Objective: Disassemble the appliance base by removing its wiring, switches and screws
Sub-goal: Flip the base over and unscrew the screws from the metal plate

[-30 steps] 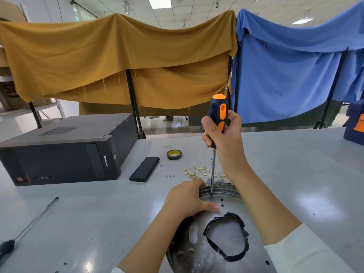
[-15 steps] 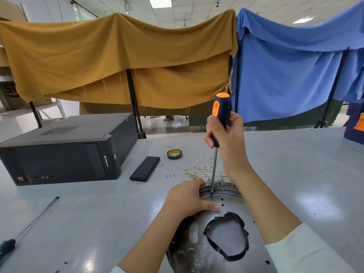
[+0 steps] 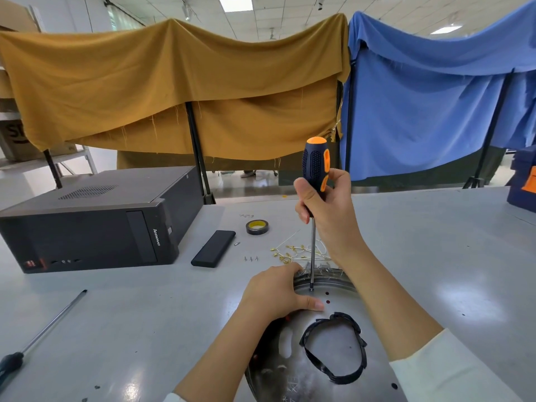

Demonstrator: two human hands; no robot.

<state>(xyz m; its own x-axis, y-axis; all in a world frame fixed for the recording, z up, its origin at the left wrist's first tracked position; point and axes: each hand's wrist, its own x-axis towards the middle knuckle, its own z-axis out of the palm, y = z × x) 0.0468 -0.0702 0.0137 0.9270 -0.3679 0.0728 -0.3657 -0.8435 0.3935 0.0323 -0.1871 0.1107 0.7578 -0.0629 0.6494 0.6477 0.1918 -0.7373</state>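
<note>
The appliance base point(image 3: 319, 369), a round shiny metal plate, is lying flat on the grey table at the near edge, showing an oval slot, small holes and a large opening ringed with ragged black tape point(image 3: 333, 348). A screw point(image 3: 311, 289) is sitting near its far rim, just inside a raised ridge. Beyond the rim, a loose bundle of pale wires with brass terminals point(image 3: 295, 252) is lying on the table, and three small removed screws point(image 3: 251, 258) are standing in a row just left of it.
</note>
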